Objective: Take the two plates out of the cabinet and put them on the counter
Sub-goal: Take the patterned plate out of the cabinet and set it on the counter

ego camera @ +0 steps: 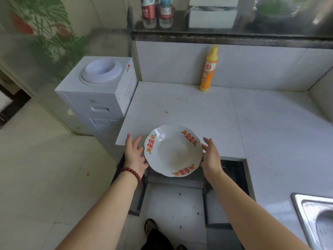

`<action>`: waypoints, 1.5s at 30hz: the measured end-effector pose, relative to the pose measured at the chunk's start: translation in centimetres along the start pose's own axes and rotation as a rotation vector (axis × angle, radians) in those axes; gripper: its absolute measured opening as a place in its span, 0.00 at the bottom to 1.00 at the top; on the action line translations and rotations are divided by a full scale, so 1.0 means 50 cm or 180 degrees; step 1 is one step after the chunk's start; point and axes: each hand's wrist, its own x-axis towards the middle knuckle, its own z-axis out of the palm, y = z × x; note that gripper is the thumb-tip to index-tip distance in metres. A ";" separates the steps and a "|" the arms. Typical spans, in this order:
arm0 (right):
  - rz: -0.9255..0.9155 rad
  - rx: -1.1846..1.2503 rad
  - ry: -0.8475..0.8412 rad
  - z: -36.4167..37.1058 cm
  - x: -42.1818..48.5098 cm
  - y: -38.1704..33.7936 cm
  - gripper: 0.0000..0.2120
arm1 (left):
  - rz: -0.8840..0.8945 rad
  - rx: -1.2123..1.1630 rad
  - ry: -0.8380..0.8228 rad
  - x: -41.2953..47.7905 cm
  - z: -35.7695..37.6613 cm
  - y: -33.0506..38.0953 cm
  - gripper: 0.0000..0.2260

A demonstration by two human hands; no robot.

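A white scalloped plate with red and orange markings on its rim is held level over the front edge of the white counter. My left hand, with a bead bracelet at the wrist, grips the plate's left rim. My right hand grips its right rim, fingers spread upward. Below the plate the cabinet stands open, showing a white shelf with dark specks. Only this one plate is in sight; whether another lies beneath it is hidden.
A yellow detergent bottle stands at the counter's back wall. A white water dispenser stands left of the counter. A steel sink sits at the lower right. Bottles and white boxes rest on the dark upper ledge.
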 end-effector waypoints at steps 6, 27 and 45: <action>-0.0161 0.0012 0.0061 0.064 0.090 -0.056 0.24 | 0.0035 0.0056 -0.0046 0.102 0.039 0.081 0.29; -0.0020 0.0158 -0.0096 0.212 0.462 -0.239 0.25 | -0.0164 0.0571 -0.0199 0.463 0.218 0.299 0.30; 0.0316 0.0143 -0.0188 0.225 0.677 -0.293 0.25 | -0.0318 0.0585 0.0124 0.650 0.320 0.307 0.30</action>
